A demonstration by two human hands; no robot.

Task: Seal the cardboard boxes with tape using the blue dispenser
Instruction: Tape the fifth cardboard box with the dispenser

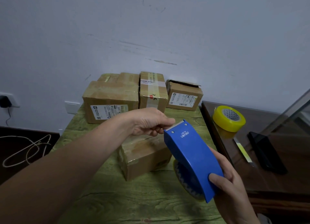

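My right hand [229,187] grips the rear of the blue tape dispenser [191,156], held tilted above the green table [117,198]. My left hand [147,123] has its fingers curled at the dispenser's toothed blade, pinching at the tape end there. A small cardboard box [142,156] with tape across its top lies on the table right under both hands, partly hidden by them. Three more boxes stand at the back: a large one [109,101], a tall taped one [153,91], and one with a raised flap [183,96].
A yellow tape roll [229,118] and a black phone [266,153] lie on a dark glossy table on the right. A white cord [28,151] lies on a dark surface at left. The wall stands close behind the boxes.
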